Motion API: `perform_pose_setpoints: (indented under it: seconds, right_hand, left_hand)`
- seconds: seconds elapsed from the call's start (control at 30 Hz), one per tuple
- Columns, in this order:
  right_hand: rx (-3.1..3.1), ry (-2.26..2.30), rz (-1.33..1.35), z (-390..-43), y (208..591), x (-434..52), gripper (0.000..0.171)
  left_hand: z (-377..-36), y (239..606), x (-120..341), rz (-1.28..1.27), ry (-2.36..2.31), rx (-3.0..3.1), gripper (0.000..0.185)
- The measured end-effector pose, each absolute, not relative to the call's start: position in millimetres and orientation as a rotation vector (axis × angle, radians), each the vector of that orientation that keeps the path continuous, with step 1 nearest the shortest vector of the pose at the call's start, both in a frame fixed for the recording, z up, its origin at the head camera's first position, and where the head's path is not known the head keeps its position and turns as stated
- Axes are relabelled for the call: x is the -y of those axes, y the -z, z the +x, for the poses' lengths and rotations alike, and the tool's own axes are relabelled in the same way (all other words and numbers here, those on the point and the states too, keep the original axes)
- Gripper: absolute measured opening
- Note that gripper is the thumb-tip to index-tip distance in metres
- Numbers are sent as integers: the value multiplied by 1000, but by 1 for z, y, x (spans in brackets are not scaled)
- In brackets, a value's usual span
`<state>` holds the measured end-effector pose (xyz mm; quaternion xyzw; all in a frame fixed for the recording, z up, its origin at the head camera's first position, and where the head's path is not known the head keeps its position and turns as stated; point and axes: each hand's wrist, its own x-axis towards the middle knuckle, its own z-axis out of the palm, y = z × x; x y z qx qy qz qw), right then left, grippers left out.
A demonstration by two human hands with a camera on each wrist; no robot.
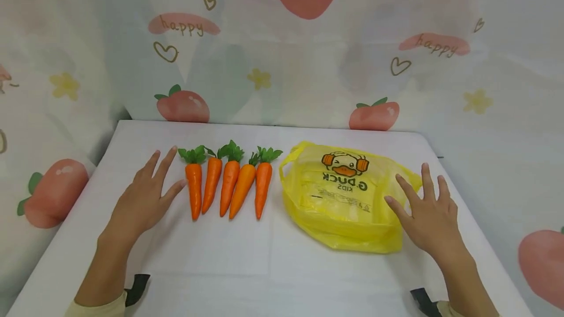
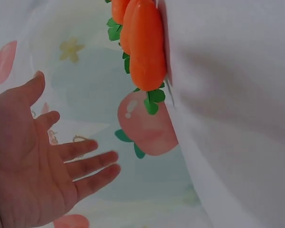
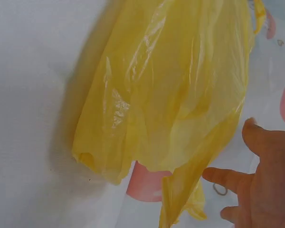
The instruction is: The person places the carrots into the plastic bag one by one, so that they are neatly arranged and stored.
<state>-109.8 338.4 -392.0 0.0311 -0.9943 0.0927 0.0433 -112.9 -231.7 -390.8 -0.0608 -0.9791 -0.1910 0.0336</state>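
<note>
Several orange carrots point(image 1: 229, 182) with green leafy tops lie side by side on the white table, tops toward the back. Just left of them is my left hand point(image 1: 140, 204), fingers spread and holding nothing; in the left wrist view the palm point(image 2: 33, 161) stands apart from the carrots point(image 2: 147, 47). To their right lies a yellow plastic bag point(image 1: 339, 229) with a duck print, something boxy showing faintly inside. My right hand point(image 1: 434, 221) is at the bag's right edge, fingers spread, nothing gripped. In the right wrist view its fingers come close to the bag point(image 3: 171, 95); I cannot tell whether they touch.
A white cloth covers the table point(image 1: 211, 263). Behind and at both sides hangs a pale curtain point(image 1: 299, 62) printed with fruit, hearts and stars. Black straps point(image 1: 137, 289) show at both wrists.
</note>
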Motion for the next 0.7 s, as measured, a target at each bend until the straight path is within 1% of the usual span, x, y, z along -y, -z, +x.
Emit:
perform_pose_setpoints:
  seconds: [0.13, 0.23, 0.3, 0.53, 0.7]
  right_hand:
    - [3072, -434, 87, -111, 391, -345, 68]
    - [3080, -526, 77, -111, 391, -348, 66]
    - [3083, -575, 40, -111, 391, -349, 65]
    - [3141, -862, -87, -117, 389, -353, 67]
    - [3109, -1177, -183, -120, 398, -359, 69]
  left_hand:
    - [-120, 389, 232, -181, 869, 3044, 78]
    - [-124, 389, 232, -182, 981, 3050, 77]
    - [-129, 390, 231, -177, 1036, 3049, 76]
    - [-148, 397, 233, -115, 1315, 2976, 63]
    - [-157, 400, 234, -33, 1518, 2974, 68]
